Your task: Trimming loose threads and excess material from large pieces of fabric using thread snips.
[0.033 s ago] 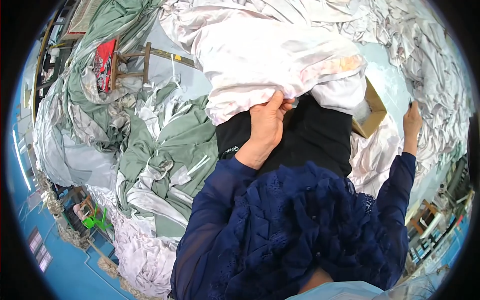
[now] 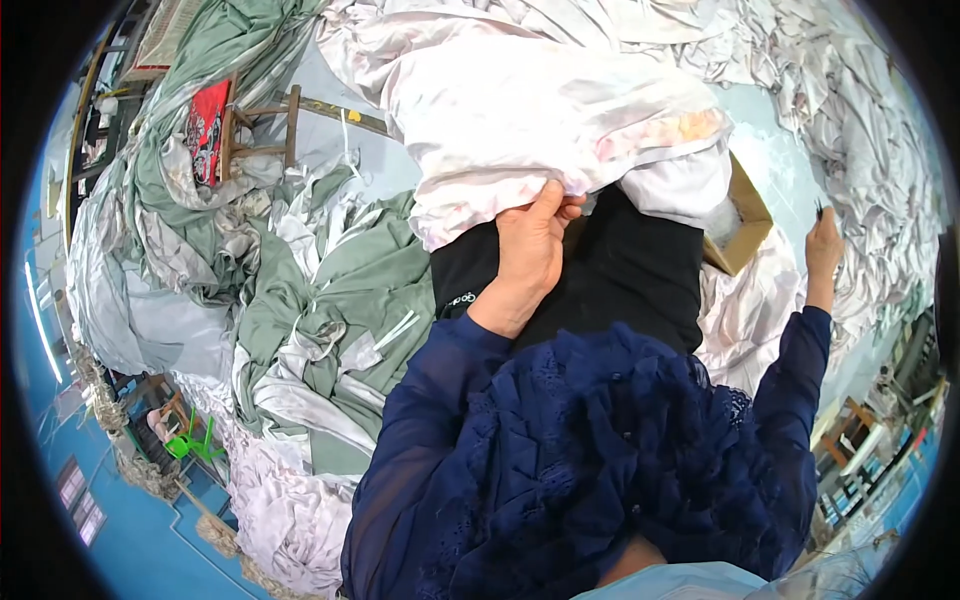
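Observation:
Across my lap lies a white cloth [image 2: 540, 110] with a faint pink and orange print near its right edge. My left hand [image 2: 530, 245] is closed on the near edge of this cloth, thumb on top and fingers beneath. Off to the right, my right hand [image 2: 824, 245] is closed around a small dark pointed tool [image 2: 819, 210]; only its tip shows past the fingers, so its kind is unclear. That hand is apart from the white cloth, beside a large heap of pale crumpled fabric [image 2: 880, 190]. Black cloth [image 2: 640, 260] covers my legs beneath.
An open cardboard box [image 2: 745, 220] stands right of my lap, partly under cloth. Green and white fabric [image 2: 350, 290] is heaped at my left. Beyond it are a wooden stool [image 2: 292, 125] and a red patterned item [image 2: 208, 130]. A green plastic chair [image 2: 195, 440] stands lower left.

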`<state>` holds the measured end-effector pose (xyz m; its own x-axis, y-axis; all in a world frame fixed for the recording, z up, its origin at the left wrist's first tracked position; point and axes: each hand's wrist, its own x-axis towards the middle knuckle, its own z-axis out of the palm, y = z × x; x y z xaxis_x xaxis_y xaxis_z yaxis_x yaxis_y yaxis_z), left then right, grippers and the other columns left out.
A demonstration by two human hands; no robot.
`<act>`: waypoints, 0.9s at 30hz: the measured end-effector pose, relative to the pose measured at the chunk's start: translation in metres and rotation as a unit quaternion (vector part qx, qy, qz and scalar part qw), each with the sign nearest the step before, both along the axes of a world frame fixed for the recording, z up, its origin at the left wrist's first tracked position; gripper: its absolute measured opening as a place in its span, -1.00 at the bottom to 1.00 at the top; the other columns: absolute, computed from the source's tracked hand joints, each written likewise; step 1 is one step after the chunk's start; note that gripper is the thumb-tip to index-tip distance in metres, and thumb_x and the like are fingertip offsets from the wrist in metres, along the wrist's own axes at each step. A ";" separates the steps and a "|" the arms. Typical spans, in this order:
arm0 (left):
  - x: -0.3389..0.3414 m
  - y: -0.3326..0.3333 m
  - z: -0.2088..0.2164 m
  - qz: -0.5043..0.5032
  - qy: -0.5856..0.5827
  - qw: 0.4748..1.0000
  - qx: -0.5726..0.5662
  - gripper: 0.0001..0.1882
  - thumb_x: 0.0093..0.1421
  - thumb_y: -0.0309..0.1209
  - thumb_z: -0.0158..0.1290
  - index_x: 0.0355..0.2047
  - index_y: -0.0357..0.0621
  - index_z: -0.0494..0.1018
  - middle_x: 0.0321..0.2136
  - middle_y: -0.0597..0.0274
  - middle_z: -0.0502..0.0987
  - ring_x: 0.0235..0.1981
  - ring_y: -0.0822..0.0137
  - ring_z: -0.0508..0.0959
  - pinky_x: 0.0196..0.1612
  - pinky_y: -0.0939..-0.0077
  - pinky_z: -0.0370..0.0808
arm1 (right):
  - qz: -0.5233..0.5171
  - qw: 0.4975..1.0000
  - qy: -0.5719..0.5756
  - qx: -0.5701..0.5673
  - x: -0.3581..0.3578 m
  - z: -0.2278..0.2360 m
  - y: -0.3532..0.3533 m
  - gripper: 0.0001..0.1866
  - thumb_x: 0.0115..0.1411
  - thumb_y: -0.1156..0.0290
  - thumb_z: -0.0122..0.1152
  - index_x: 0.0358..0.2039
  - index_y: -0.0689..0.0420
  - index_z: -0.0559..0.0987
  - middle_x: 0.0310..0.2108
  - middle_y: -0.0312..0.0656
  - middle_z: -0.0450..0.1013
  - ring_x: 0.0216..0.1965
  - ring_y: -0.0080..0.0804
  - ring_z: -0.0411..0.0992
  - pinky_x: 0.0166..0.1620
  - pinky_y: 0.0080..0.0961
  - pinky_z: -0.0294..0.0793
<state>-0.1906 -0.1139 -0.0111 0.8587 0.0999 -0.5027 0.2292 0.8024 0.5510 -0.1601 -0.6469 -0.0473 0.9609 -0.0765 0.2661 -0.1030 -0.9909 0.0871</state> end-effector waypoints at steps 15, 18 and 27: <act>-0.006 -0.001 0.001 0.010 -0.008 0.998 0.065 -0.88 0.26 -0.55 0.12 -0.19 -0.25 0.50 -0.36 0.19 0.58 -0.41 0.32 0.60 -0.38 0.51 0.52 | 0.295 0.798 0.017 0.526 0.020 0.081 0.316 -0.49 -0.06 0.67 0.43 -0.03 0.16 0.58 -0.14 -0.28 0.49 -0.39 -0.67 0.35 -0.37 -0.69 0.37; -0.003 -0.008 0.003 0.000 -0.010 0.999 0.049 -0.89 0.26 -0.56 0.11 -0.20 -0.25 0.51 -0.36 0.20 0.58 -0.41 0.34 0.59 -0.38 0.51 0.52 | 0.365 0.782 0.048 0.503 0.032 0.085 0.361 -0.44 -0.13 0.51 0.51 -0.03 0.09 0.60 -0.19 -0.20 0.44 -0.29 -0.38 0.45 -0.30 -0.57 0.43; -0.003 -0.005 0.002 -0.015 -0.024 0.999 0.045 -0.90 0.27 -0.55 0.11 -0.21 -0.25 0.52 -0.34 0.22 0.59 -0.40 0.36 0.58 -0.36 0.56 0.50 | 0.378 0.766 0.125 0.504 0.040 0.071 0.386 -0.73 -0.02 0.60 0.34 -0.24 0.20 0.59 -0.42 -0.20 0.42 -0.38 -0.30 0.44 -0.33 -0.51 0.41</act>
<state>-0.1935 -0.1192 -0.0093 0.8853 0.1156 -0.4505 0.2243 0.7424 0.6313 -0.1198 -0.2613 0.0236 0.8431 0.4823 0.2377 0.4283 -0.3349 -0.8393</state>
